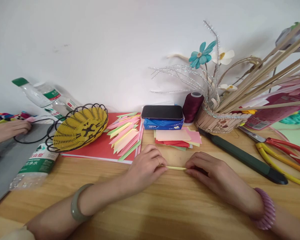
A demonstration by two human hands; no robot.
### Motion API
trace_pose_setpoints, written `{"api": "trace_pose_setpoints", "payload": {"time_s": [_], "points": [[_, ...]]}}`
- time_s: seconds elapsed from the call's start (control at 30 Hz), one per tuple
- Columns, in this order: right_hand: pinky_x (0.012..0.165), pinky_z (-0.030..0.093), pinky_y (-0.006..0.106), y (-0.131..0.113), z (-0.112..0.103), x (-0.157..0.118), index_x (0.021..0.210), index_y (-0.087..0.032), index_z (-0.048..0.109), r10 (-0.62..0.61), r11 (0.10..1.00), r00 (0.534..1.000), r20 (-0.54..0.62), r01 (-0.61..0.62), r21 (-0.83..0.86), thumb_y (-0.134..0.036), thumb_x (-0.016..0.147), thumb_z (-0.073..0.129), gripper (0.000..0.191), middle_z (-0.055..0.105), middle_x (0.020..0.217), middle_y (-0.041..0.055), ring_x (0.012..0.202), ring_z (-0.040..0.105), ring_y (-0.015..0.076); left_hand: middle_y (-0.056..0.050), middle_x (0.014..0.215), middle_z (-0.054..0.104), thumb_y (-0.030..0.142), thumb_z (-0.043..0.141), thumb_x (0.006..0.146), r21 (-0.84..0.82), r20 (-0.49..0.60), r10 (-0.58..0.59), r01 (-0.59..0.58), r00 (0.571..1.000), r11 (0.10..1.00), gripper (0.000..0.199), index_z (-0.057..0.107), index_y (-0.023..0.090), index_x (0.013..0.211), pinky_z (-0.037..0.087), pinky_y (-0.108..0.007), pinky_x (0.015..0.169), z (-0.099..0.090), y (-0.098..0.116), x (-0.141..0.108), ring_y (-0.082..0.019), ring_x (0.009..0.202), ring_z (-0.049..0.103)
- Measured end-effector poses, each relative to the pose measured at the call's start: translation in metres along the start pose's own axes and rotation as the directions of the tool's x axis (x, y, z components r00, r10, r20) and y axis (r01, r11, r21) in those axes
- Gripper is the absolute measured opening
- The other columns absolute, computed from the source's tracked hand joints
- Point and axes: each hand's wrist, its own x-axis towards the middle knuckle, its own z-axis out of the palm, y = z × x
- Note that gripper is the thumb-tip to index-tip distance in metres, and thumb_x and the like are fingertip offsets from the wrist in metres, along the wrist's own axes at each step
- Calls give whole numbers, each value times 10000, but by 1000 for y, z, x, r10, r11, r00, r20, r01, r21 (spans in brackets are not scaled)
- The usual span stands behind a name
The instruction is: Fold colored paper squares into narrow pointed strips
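Note:
Between my two hands stretches a narrow folded strip of yellow paper (176, 168), just above the wooden table. My left hand (148, 165) pinches its left end between thumb and fingers. At the other end, my right hand (210, 169) pinches the strip in the same way. Right behind my hands lies a stack of coloured paper slips (176, 136) in pink, red, yellow and green. Folded paper pieces (126, 136) in green, pink and yellow are fanned out on a red sheet (90, 154) to the left.
A yellow woven basket (81, 128) and plastic bottles (36, 165) stand left, near another person's hand (17, 128). A phone (162, 112) lies on a blue tissue pack (162, 124). Purple thread (193, 107), a flower holder (215, 121), a dark green tool (247, 158) and pliers (277, 160) are right.

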Motion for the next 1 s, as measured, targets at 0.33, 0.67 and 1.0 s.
{"api": "trace_pose_setpoints", "payload": {"time_s": [0.33,0.67,1.0], "points": [[573,458,241,0,-11,-2,815,-219,581,84,990,992,-91,-72,123,-340,870,492,160,627,743,-4,637,571,127,-29,800,602,174,617,800,-279,-52,-159,138,986,950,26,594,166,790,472,-241,705,-5,5,-2,-136,765,574],[592,488,265,-5,-11,0,879,-212,630,39,990,987,-157,-17,138,-355,833,550,170,654,820,43,700,598,154,-34,819,543,204,633,797,-346,-160,-185,121,970,930,48,620,171,764,445,-291,770,-4,3,-4,-162,843,549],[621,466,292,-11,-15,-2,748,-212,580,-10,981,991,-130,35,193,-319,882,476,201,597,731,30,693,568,160,-32,803,537,251,670,761,-416,-118,-288,216,950,883,132,609,175,672,438,-306,779,-6,6,-4,-172,843,544]]}}
